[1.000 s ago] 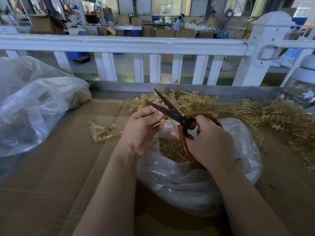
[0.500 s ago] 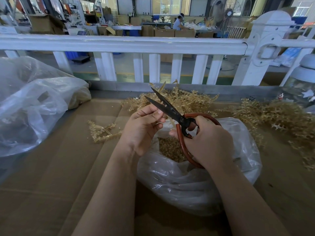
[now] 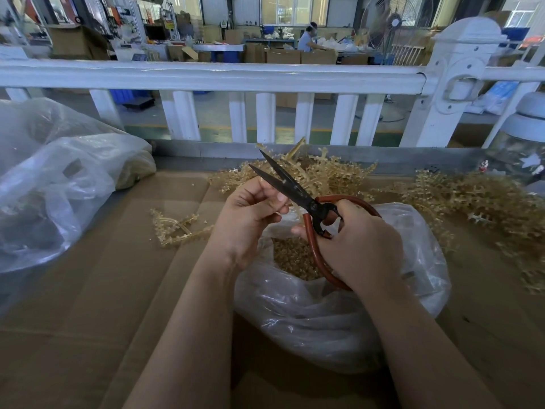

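Over at the far left, a large clear plastic bag (image 3: 59, 187) slumps on the cardboard-covered surface (image 3: 103, 290). The frame edge cuts it off, and its contents are only dark and yellowish blurs through the film. Just right of it, a small branched plastic offcut (image 3: 177, 228) lies alone on the cardboard.

Your left hand (image 3: 247, 219) comes next, fingers curled, with thumb and forefinger pinching what looks like a thin pale sprig (image 3: 295, 149). Most of its stem is hidden behind the blades, and its upper end is hard to separate from the pile of tan sprigs (image 3: 333, 175) behind it.

The scissors (image 3: 295, 193) sit just beside that pinch, over the mouth of the open bag. Their dark blades are parted in a narrow V that points up and away from you. Your right hand (image 3: 362, 246) grips them, fingers curled through the red loop handles. The hand covers most of the loops, so only the top arc and the lower left curve show.

Below both hands, the open clear bag (image 3: 339, 314) holds small tan cut pieces (image 3: 292, 258), seen only through the gap between your wrists. Your right forearm hides part of the bag.

Further right, a second heap of sprigs (image 3: 472, 202) spreads towards the edge. A glass jar (image 3: 525, 149) with a white lid is cut off there, and its contents are unclear. A white railing (image 3: 206, 75) runs behind everything.
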`<state>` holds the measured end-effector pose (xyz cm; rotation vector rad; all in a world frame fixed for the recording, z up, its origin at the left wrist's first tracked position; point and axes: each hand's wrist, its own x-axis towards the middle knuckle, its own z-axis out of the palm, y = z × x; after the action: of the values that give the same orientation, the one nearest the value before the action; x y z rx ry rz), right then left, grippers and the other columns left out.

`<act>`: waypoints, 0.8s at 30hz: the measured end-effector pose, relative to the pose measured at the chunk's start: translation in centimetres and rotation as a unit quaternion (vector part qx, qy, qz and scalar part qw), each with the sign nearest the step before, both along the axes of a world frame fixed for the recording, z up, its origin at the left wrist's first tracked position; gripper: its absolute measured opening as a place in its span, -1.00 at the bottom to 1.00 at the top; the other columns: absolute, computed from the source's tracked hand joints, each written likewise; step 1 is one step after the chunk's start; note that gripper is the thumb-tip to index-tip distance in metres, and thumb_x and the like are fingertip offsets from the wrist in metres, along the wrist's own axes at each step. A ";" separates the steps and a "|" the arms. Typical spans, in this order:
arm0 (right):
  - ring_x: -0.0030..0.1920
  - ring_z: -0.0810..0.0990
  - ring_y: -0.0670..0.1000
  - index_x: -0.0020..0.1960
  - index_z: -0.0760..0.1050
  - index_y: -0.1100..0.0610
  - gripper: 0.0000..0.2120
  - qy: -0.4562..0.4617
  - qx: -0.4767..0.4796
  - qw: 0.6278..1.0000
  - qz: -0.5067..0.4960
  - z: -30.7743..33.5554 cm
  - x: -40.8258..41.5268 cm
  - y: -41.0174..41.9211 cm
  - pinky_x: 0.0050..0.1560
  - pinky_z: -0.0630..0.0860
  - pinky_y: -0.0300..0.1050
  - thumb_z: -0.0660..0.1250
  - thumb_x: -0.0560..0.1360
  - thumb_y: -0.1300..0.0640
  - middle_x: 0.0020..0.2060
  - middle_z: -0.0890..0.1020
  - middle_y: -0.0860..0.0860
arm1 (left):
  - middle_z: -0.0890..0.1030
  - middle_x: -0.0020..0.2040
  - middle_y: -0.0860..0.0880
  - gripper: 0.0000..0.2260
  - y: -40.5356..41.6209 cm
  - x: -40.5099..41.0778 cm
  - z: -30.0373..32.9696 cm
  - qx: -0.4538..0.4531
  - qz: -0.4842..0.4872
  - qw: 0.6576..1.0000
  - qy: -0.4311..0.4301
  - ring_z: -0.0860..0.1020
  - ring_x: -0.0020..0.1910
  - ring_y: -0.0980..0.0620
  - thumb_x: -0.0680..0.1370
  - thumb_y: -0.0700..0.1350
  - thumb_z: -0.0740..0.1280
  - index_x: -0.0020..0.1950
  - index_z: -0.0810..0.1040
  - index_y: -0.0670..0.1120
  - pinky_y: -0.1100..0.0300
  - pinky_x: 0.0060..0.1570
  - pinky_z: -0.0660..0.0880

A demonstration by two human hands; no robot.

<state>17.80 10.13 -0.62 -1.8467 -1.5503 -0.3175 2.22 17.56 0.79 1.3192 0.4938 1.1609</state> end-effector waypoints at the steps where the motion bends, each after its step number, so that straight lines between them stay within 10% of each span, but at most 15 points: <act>1: -0.47 0.35 -0.11 -0.30 0.33 0.00 -0.45 0.001 0.005 1.000 0.002 0.0 0.0 0.0 -0.45 0.21 -0.26 0.25 0.37 -0.50 -0.48 0.35 -0.16 | 0.56 -0.30 0.02 -0.86 0.0 0.0 0.0 -0.003 0.000 1.000 -0.003 0.46 -0.29 0.10 0.53 -0.38 0.27 -0.11 0.54 -0.16 0.25 -0.22 0.39; 24: -0.44 0.42 -0.11 -0.30 0.40 0.00 -0.49 0.020 0.024 0.999 0.020 -0.1 0.1 0.1 -0.43 0.26 -0.29 0.30 0.36 -0.46 -0.47 0.42 -0.18 | 0.60 -0.27 -0.03 -0.86 0.4 -0.6 0.0 -0.005 0.067 0.997 -0.042 0.51 -0.28 0.05 0.59 -0.28 0.29 -0.14 0.55 -0.14 0.18 -0.13 0.49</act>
<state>17.87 10.28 -0.72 -1.7713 -1.5376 -0.2941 1.63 17.95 0.83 1.2375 0.5327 1.3181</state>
